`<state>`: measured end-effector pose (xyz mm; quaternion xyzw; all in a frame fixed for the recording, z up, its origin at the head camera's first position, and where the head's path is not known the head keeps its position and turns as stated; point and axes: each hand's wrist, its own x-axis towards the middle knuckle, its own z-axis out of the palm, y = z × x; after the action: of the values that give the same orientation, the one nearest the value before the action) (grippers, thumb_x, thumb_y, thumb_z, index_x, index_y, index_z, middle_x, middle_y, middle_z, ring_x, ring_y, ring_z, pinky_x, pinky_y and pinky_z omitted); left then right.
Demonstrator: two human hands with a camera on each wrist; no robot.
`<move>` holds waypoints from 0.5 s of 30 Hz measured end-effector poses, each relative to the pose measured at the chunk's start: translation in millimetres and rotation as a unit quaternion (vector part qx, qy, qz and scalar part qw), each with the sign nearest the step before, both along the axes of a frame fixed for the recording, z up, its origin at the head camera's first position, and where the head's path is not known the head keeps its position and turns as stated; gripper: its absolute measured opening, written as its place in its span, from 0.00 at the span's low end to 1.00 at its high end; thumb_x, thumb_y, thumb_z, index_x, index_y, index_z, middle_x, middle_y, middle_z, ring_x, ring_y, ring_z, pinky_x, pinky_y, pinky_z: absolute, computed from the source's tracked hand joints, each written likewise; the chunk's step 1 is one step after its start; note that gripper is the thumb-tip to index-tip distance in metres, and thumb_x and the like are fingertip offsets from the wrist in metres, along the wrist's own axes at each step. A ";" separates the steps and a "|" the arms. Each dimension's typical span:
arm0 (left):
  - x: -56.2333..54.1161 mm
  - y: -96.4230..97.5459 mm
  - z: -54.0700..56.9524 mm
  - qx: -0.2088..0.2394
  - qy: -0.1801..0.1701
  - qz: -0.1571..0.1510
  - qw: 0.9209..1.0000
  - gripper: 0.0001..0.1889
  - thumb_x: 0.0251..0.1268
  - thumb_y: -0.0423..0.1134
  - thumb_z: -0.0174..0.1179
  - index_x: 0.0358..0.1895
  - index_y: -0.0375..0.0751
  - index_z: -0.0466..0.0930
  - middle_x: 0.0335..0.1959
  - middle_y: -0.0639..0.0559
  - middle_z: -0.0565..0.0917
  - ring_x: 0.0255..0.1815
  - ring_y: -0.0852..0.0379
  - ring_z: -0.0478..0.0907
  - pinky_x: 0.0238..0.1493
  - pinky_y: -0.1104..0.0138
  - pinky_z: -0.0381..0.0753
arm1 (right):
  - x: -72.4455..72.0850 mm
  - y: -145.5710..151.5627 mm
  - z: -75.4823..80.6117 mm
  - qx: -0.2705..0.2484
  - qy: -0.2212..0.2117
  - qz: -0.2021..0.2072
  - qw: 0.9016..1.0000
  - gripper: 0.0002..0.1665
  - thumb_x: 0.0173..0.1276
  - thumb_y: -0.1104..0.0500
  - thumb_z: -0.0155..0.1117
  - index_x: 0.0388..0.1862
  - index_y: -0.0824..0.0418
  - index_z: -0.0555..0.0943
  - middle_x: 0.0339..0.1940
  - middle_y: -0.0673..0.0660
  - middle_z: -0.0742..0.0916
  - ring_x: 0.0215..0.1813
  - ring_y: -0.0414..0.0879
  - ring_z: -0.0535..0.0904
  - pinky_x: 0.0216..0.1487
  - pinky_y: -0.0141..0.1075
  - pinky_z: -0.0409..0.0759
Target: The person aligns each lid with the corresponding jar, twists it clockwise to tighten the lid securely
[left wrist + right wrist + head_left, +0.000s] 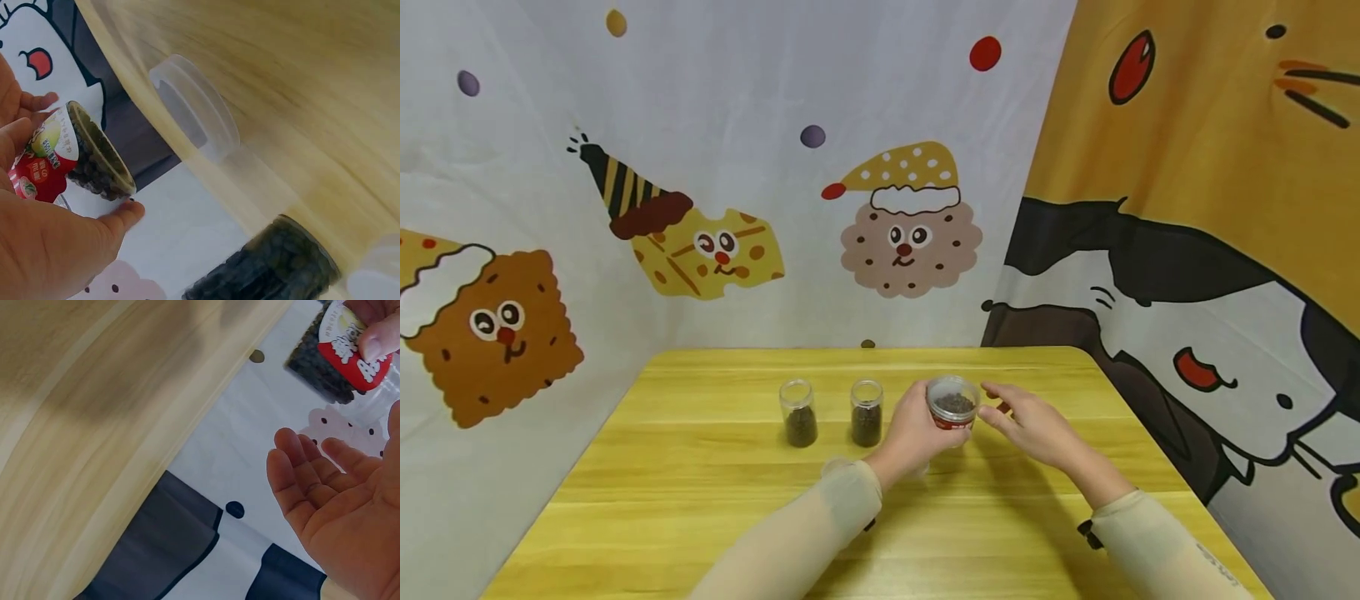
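Observation:
My left hand (pixel 916 429) grips a clear jar (pixel 953 408) with a red label, its uncovered mouth facing up toward the head camera. Small dark pieces (pixel 97 169) fill part of it. In the left wrist view, the left thumb and fingers wrap round the label. Just right of the jar is my right hand (pixel 1028 425), fingers loosely bent and holding nothing. Its palm and relaxed fingers (pixel 300 481) show in the right wrist view. To the left, two more uncovered clear jars, one at the far left (pixel 800 421) and one nearer (pixel 867 417), stand upright with dark contents.
Translucent lids lie on the wooden table (pixel 700 517); one lid (pixel 194 109) is beyond the held jar in the left wrist view, another lid (pixel 378 275) at lower right. A cartoon-printed cloth (pixel 737 100) hangs behind the table's far edge.

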<state>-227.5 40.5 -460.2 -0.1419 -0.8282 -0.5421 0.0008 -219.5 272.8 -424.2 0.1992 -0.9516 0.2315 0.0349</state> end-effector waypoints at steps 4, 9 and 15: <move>-6.4 7.6 -3.5 -0.010 -0.006 0.017 1.000 0.46 0.53 0.44 0.84 0.74 0.43 0.69 0.64 0.48 0.81 0.64 0.49 0.81 0.66 0.52 0.84 | -4.3 3.7 -3.0 0.007 -0.006 -0.006 1.000 0.39 0.85 0.41 0.57 0.80 0.66 0.70 0.70 0.67 0.84 0.59 0.58 0.86 0.51 0.54 0.88; -13.9 18.2 -8.5 -0.021 -0.013 0.030 0.999 0.46 0.50 0.44 0.85 0.73 0.42 0.71 0.62 0.47 0.84 0.61 0.50 0.83 0.64 0.53 0.85 | -8.3 7.8 -5.8 0.012 -0.019 -0.016 1.000 0.41 0.84 0.39 0.56 0.80 0.68 0.70 0.71 0.67 0.83 0.55 0.53 0.86 0.50 0.51 0.87; -19.1 30.0 -11.8 -0.077 -0.011 0.060 0.995 0.47 0.46 0.50 0.87 0.71 0.44 0.74 0.59 0.49 0.85 0.61 0.49 0.80 0.61 0.53 0.86 | -11.4 9.4 -8.9 0.007 -0.041 -0.032 0.999 0.39 0.85 0.40 0.56 0.79 0.68 0.71 0.69 0.68 0.85 0.56 0.56 0.87 0.50 0.52 0.88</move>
<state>-246.6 70.5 -472.0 -0.0854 -0.8744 -0.4774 0.0135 -231.0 282.3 -433.1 0.1591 -0.9597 0.2316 0.0024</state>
